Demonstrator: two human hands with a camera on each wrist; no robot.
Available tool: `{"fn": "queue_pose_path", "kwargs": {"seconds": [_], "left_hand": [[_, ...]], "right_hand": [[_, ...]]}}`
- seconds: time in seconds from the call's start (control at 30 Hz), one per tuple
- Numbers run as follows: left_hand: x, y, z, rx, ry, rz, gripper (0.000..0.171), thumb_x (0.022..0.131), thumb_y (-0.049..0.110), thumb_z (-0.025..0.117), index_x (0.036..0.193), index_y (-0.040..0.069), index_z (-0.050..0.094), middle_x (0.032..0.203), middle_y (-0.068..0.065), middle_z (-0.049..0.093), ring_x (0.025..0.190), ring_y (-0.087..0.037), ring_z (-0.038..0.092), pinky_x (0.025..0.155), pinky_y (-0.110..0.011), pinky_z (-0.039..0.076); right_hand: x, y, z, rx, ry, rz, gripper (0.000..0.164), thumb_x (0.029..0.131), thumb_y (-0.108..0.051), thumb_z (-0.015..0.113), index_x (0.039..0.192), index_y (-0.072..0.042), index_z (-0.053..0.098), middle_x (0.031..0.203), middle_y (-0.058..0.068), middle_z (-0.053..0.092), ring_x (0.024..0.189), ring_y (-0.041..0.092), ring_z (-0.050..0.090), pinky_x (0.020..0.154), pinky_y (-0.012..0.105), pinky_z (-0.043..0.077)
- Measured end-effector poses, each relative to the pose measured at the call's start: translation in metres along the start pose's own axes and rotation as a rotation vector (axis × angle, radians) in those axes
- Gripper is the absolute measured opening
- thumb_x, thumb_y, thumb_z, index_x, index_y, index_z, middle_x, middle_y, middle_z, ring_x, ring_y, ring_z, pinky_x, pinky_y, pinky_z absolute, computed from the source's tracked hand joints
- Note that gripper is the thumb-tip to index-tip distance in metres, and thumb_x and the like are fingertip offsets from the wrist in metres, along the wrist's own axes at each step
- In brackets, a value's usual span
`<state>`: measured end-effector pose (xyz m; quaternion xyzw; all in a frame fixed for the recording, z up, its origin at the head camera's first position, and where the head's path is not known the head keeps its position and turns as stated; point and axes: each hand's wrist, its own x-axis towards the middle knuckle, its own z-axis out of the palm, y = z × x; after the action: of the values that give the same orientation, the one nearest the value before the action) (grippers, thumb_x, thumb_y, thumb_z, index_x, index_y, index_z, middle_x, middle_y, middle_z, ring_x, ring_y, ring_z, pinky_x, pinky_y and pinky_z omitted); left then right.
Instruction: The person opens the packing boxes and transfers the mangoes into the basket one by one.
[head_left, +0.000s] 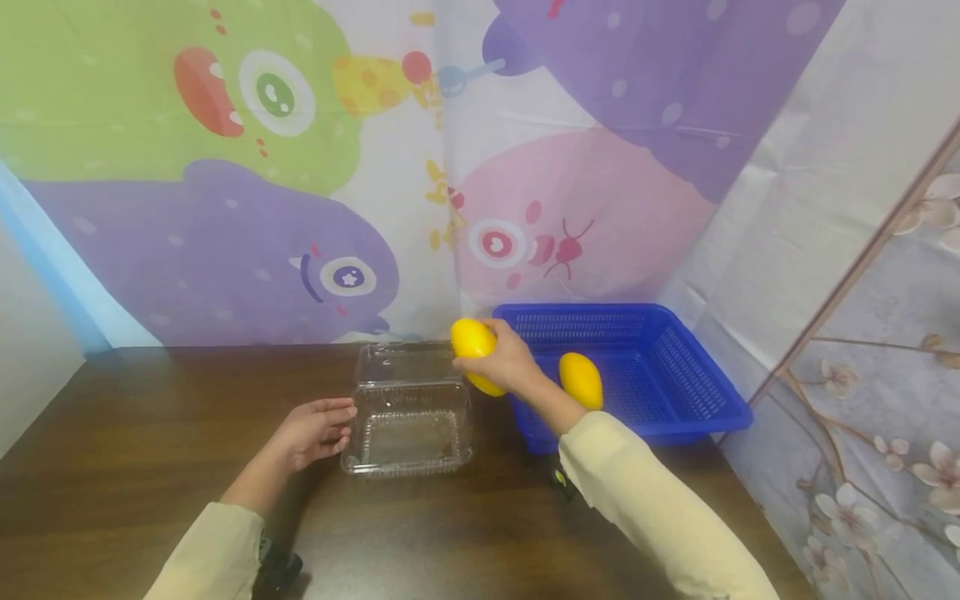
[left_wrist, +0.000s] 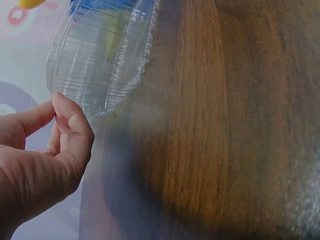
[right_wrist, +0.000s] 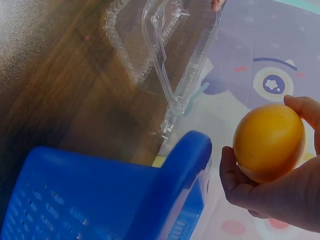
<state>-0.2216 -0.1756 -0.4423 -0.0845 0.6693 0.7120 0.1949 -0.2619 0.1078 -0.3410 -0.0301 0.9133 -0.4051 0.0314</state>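
My right hand (head_left: pixel 506 358) grips a yellow mango (head_left: pixel 472 337) between thumb and fingers, held up by the basket's left rim; the right wrist view shows the mango (right_wrist: pixel 270 142) end-on. A clear plastic clamshell box (head_left: pixel 408 467) lies on the table with its lid folded back toward the wall. At its left side, my left hand (head_left: pixel 315 433) pinches the rim with thumb and index finger, as the left wrist view shows of the box (left_wrist: pixel 95 70). Another yellow mango (head_left: pixel 581 381) lies in the blue basket (head_left: pixel 697 408), right of the box.
The brown wooden table (head_left: pixel 405 542) reaches back to a wall cloth (head_left: pixel 420 283) printed with cartoon animals. A flowered panel (head_left: pixel 862 433) borders the basket on the right. Dark wrist devices (head_left: pixel 277 567) sit beneath the sleeves.
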Motion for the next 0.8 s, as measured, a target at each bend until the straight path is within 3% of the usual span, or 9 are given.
{"fn": "queue_pose_path", "kwargs": {"seconds": [0.8], "left_hand": [[0.001,-0.001,-0.002,0.01,0.004,0.008,0.054,0.094,0.014,0.053,0.139,-0.007,0.03,0.084,0.005,0.054,0.067,-0.004,0.053,0.063,-0.016,0.05]], "right_hand": [[0.001,0.011,-0.016,-0.032,0.02,0.009,0.083,0.072,-0.035,0.077,0.141,-0.012,0.037,0.138,0.013,0.046,0.117,0.031,0.05,0.097,0.046,0.045]]}}
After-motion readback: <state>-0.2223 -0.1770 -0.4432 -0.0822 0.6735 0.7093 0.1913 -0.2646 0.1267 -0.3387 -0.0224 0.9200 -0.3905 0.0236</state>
